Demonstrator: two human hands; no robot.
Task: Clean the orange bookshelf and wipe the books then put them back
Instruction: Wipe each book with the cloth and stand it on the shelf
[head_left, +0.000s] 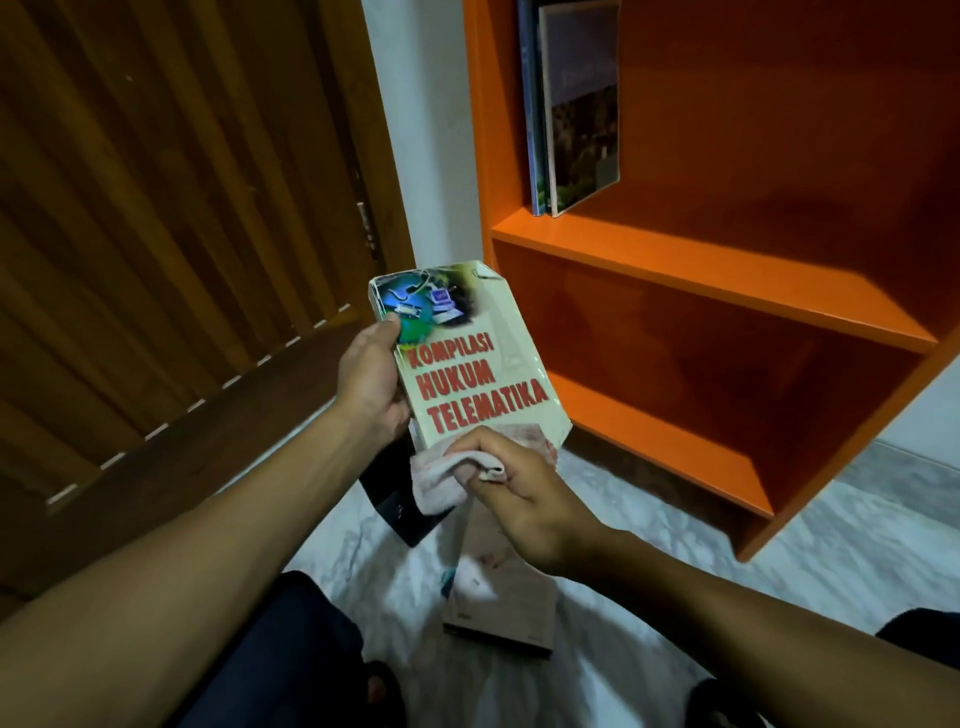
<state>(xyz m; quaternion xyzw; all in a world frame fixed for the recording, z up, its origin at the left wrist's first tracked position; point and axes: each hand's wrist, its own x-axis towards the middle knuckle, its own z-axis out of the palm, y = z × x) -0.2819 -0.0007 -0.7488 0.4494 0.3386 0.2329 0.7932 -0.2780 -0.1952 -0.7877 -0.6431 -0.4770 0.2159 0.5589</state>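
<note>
My left hand (371, 376) grips the left edge of a cream book (470, 358) with red title letters, held up in front of the orange bookshelf (717, 265). My right hand (519, 493) is closed on a crumpled pinkish cloth (441, 480) pressed against the book's lower edge. Two books (571, 104) stand upright at the left end of the upper shelf. The lower shelf compartments show no books.
A dark book (397, 499) and a pale book (501, 597) lie on the marble floor (649, 530) below my hands. A brown slatted wooden door (156, 234) fills the left. My knees in dark trousers (291, 639) are at the bottom.
</note>
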